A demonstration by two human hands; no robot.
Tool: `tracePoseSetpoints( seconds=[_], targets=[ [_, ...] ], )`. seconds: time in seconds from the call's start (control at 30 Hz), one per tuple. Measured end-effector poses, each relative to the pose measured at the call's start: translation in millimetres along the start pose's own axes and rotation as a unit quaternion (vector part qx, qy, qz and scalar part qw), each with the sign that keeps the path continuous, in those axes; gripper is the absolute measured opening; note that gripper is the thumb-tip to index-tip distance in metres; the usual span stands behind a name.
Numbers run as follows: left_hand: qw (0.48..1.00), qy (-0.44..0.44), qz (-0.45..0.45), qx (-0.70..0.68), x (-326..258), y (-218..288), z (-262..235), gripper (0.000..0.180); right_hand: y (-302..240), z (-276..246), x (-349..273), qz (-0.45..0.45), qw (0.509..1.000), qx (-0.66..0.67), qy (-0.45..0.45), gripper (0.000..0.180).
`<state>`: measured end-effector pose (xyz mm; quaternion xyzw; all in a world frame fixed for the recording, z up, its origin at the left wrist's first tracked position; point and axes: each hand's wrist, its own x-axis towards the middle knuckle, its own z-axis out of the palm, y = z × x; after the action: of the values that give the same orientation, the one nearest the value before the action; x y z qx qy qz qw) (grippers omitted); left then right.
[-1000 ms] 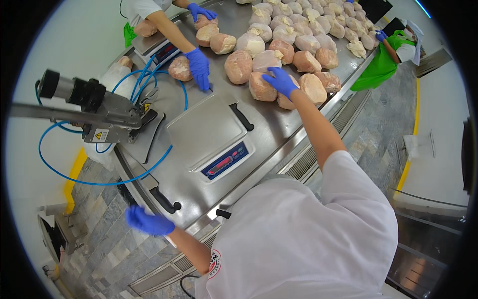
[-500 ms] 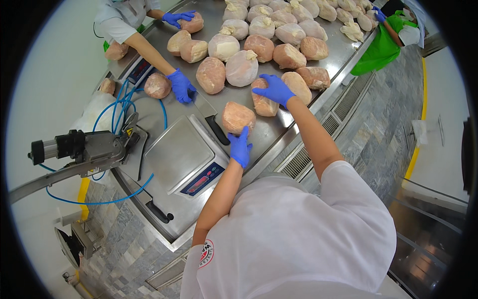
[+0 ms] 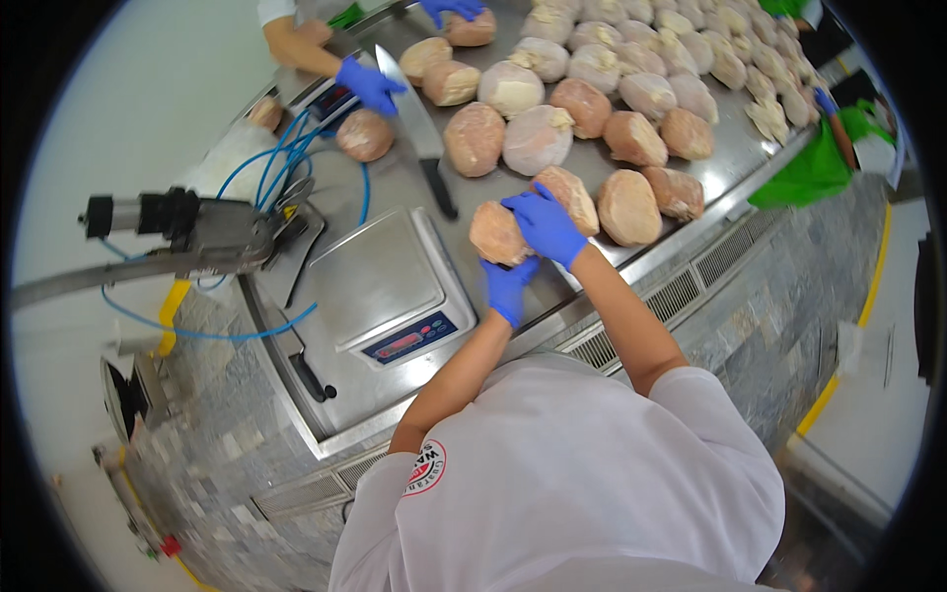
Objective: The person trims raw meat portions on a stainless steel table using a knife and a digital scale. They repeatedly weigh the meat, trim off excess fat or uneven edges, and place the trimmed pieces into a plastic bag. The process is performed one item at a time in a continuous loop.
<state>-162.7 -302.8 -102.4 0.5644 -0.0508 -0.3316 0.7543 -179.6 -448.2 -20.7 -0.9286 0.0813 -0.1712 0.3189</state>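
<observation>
Blue-gloved, your left hand [image 3: 510,286] cups the pale pink rounded lump of raw meat [image 3: 498,234] from below while your right hand [image 3: 546,224] closes over its side, so the slippery piece stays pinned between both palms. It sits at the near edge of the stainless steel worktop [image 3: 395,183], just beside the grey digital weighing scale [image 3: 380,286].

Lighting was bright and even, with soft glare across the steel worktop [image 3: 710,168]. Shadows were faint. Fisheye distortion bent straight edges near the black rim; focus softened slightly there.
</observation>
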Motion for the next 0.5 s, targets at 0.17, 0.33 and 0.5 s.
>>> tracePoseSetpoints(
  seconds=[0.17,0.33,0.5],
  targets=[
    [0.991,-0.036,0.128,0.012,-50.6,45.7,15.8,0.077,-84.0,-51.4,-2.8,0.023,0.982,0.178,-0.052,0.046],
    [0.976,0.015,0.174,0.131,-79.3,147.4,-25.6,0.068,-136.1,-66.9,21.3,-0.028,0.952,0.297,-0.065,0.066],
    [0.968,0.052,0.151,0.192,-103.2,186.5,-84.9,0.069,-198.4,-29.3,56.3,-0.039,0.969,0.144,-0.198,0.068]
  ],
)
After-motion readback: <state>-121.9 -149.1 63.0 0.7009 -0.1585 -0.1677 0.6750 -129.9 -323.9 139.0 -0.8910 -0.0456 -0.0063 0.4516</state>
